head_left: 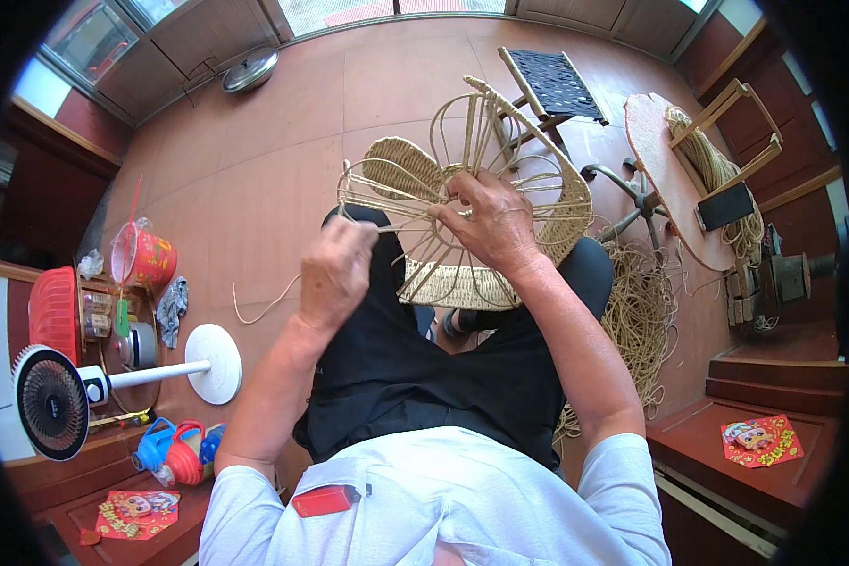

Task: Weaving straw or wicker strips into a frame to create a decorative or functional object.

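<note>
Far left, a red paper decoration lies flat on the shelf. My left hand, fingers clenched, pinches a cane strand. The half-woven basket sits on my lap, spokes fanning upward; my right hand grips its hub, fingers curled.

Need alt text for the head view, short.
Seen from above, a seated person weaves a half-made wicker basket on their lap: the right hand grips its spokes while the left hand pulls a strand. A heap of loose cane lies on the tiled floor at their right, a toppled fan at their left.
</note>
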